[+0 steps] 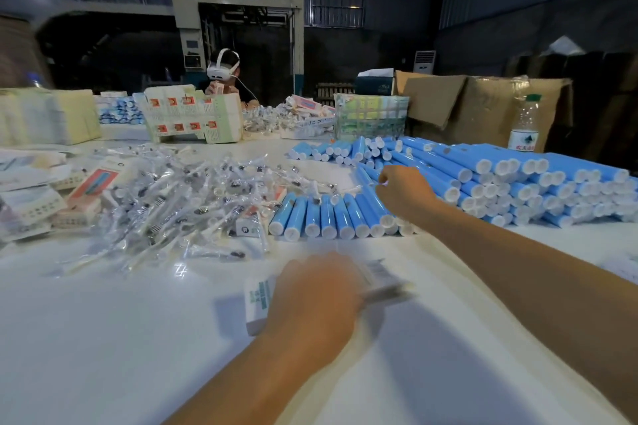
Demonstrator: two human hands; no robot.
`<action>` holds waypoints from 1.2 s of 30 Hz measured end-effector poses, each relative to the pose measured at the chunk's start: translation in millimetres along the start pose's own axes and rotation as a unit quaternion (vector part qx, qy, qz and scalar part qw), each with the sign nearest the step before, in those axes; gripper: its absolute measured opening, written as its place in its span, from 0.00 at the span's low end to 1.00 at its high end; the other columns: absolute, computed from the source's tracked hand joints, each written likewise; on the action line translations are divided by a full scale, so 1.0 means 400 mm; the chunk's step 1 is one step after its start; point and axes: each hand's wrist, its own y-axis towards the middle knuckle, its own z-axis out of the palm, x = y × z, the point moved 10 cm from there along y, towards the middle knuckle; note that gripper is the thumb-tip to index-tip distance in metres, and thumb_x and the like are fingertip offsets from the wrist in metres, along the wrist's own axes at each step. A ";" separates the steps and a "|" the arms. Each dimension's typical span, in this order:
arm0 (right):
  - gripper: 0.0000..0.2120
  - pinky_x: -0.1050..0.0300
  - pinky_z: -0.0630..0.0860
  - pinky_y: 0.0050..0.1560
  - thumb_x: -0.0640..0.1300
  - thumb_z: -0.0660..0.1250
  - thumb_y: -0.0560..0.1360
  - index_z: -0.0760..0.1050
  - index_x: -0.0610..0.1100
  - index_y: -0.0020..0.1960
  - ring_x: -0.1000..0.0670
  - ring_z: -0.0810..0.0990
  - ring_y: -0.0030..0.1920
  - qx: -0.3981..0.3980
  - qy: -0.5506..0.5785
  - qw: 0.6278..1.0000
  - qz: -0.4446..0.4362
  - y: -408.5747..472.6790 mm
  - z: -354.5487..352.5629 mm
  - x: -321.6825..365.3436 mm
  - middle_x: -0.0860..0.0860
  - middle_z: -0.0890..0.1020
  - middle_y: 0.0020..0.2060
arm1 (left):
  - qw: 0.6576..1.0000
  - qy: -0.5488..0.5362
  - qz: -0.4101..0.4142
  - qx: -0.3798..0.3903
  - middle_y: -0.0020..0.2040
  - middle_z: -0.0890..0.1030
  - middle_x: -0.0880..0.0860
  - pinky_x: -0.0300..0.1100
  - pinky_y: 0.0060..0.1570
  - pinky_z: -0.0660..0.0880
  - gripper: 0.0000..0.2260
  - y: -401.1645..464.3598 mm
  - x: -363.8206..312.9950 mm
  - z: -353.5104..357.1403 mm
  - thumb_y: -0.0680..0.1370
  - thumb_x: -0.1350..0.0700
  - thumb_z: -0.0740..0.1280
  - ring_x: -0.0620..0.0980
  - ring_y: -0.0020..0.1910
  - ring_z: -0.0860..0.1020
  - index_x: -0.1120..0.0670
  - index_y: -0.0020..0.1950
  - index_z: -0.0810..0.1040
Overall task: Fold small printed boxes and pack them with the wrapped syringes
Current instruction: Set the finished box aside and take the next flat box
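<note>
Your left hand [312, 300] is low on the white worktop [103, 338], blurred, grip closed round a small printed box [257, 300]; a wrapped syringe [385, 281] pokes out to the right of the knuckles, though whether it is already in the box I cannot tell. Your right hand [404, 191] is out over the blue tubes [331, 217], fingers curled down among them; whether they have hold of one is hidden from this angle. The loose syringes [179, 197] lie heaped to the left of the tubes, well within reach.

That box looks like thin card: light, easily crushed, so hold it by the edges near the open end and not across the flat faces. The syringe wraps look slick and crinkly; I'd pinch through the film onto the stiff barrel, mid-length, or it may slide. The tubes look rigid and rollable, so take one from the near row rather than the stack.
</note>
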 end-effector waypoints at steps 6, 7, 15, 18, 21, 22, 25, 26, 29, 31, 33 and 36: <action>0.09 0.58 0.63 0.27 0.37 0.59 0.75 0.67 0.42 0.36 0.50 0.68 0.31 0.100 -0.188 0.977 -0.014 0.091 0.130 0.046 0.49 0.70 0.32 | 1.000 -0.012 -0.008 -0.005 0.59 0.70 0.51 0.49 0.49 0.63 0.21 0.011 0.009 -0.003 0.79 0.40 0.55 0.54 0.55 0.69 0.51 0.67 0.61; 0.09 0.57 0.64 0.28 0.36 0.58 0.75 0.67 0.42 0.36 0.50 0.68 0.30 0.111 -0.208 0.972 -0.013 0.097 0.141 0.050 0.49 0.70 0.32 | 1.000 -0.015 -0.008 -0.005 0.58 0.70 0.51 0.49 0.48 0.63 0.20 0.013 0.010 -0.004 0.79 0.40 0.55 0.53 0.55 0.69 0.50 0.66 0.62; 0.03 0.57 0.70 0.33 0.36 0.63 0.73 0.74 0.39 0.47 0.47 0.76 0.39 0.206 -0.252 0.946 -0.003 0.103 0.161 0.061 0.43 0.78 0.43 | 1.000 -0.023 -0.011 -0.013 0.57 0.70 0.49 0.46 0.45 0.59 0.21 0.016 0.012 -0.016 0.78 0.40 0.57 0.52 0.54 0.69 0.49 0.66 0.62; 0.09 0.60 0.67 0.27 0.39 0.65 0.73 0.68 0.40 0.36 0.50 0.69 0.29 0.192 -0.228 0.954 -0.007 0.089 0.137 0.069 0.47 0.72 0.31 | 0.999 -0.024 -0.012 -0.022 0.57 0.69 0.48 0.46 0.44 0.58 0.20 0.014 0.013 -0.022 0.78 0.40 0.56 0.51 0.53 0.69 0.49 0.65 0.62; 0.12 0.61 0.65 0.23 0.45 0.65 0.74 0.67 0.40 0.38 0.51 0.68 0.26 0.127 -0.045 0.990 0.029 0.064 0.057 0.059 0.47 0.70 0.29 | 0.999 -0.022 -0.011 -0.045 0.59 0.68 0.47 0.45 0.46 0.59 0.21 0.009 0.025 -0.031 0.78 0.39 0.54 0.50 0.55 0.68 0.48 0.67 0.60; 0.11 0.61 0.64 0.22 0.45 0.66 0.75 0.68 0.39 0.45 0.50 0.68 0.26 0.099 0.058 0.992 0.053 0.049 0.025 0.044 0.47 0.70 0.30 | 0.998 -0.018 -0.014 -0.057 0.60 0.68 0.47 0.44 0.47 0.60 0.22 0.008 0.033 -0.035 0.78 0.39 0.52 0.49 0.57 0.68 0.48 0.68 0.58; 0.36 0.63 0.66 0.20 0.42 0.65 0.74 0.49 0.50 0.75 0.50 0.70 0.23 0.018 0.373 0.921 0.108 -0.021 -0.051 -0.035 0.44 0.74 0.32 | 0.995 -0.007 -0.030 -0.090 0.65 0.66 0.45 0.43 0.54 0.62 0.24 0.006 0.050 -0.047 0.79 0.38 0.50 0.48 0.62 0.67 0.48 0.71 0.55; 0.40 0.62 0.68 0.20 0.40 0.65 0.74 0.44 0.54 0.77 0.51 0.71 0.22 -0.008 0.455 0.885 0.104 -0.056 -0.074 -0.057 0.44 0.75 0.30 | 0.994 -0.008 -0.035 -0.100 0.66 0.65 0.45 0.43 0.55 0.63 0.25 0.005 0.053 -0.053 0.79 0.38 0.50 0.47 0.63 0.67 0.48 0.72 0.54; 0.45 0.58 0.72 0.23 0.34 0.64 0.73 0.40 0.60 0.76 0.50 0.74 0.22 -0.051 0.595 0.798 0.087 -0.155 -0.098 -0.113 0.47 0.76 0.22 | 0.992 -0.023 -0.047 -0.114 0.67 0.66 0.45 0.42 0.57 0.64 0.27 0.007 0.057 -0.068 0.78 0.36 0.50 0.46 0.63 0.68 0.47 0.73 0.53; 0.48 0.56 0.75 0.25 0.31 0.63 0.73 0.38 0.62 0.75 0.48 0.77 0.24 -0.071 0.609 0.786 0.086 -0.204 -0.091 -0.135 0.45 0.79 0.26 | 0.991 -0.025 -0.056 -0.118 0.67 0.66 0.45 0.42 0.57 0.65 0.28 0.003 0.058 -0.074 0.77 0.36 0.51 0.46 0.63 0.68 0.47 0.73 0.53; 0.50 0.55 0.77 0.28 0.30 0.64 0.72 0.36 0.63 0.74 0.47 0.79 0.25 -0.073 0.613 0.783 0.083 -0.233 -0.073 -0.140 0.42 0.79 0.31 | 0.990 -0.025 -0.063 -0.122 0.67 0.68 0.46 0.42 0.56 0.66 0.28 -0.004 0.052 -0.085 0.77 0.36 0.52 0.47 0.62 0.70 0.48 0.73 0.57; 0.50 0.58 0.76 0.28 0.31 0.66 0.71 0.38 0.61 0.75 0.49 0.79 0.26 -0.064 0.601 0.795 0.059 -0.253 -0.059 -0.122 0.46 0.80 0.27 | 0.990 -0.019 -0.055 -0.125 0.60 0.76 0.51 0.48 0.50 0.72 0.27 -0.010 0.035 -0.100 0.74 0.40 0.62 0.53 0.54 0.76 0.54 0.68 0.68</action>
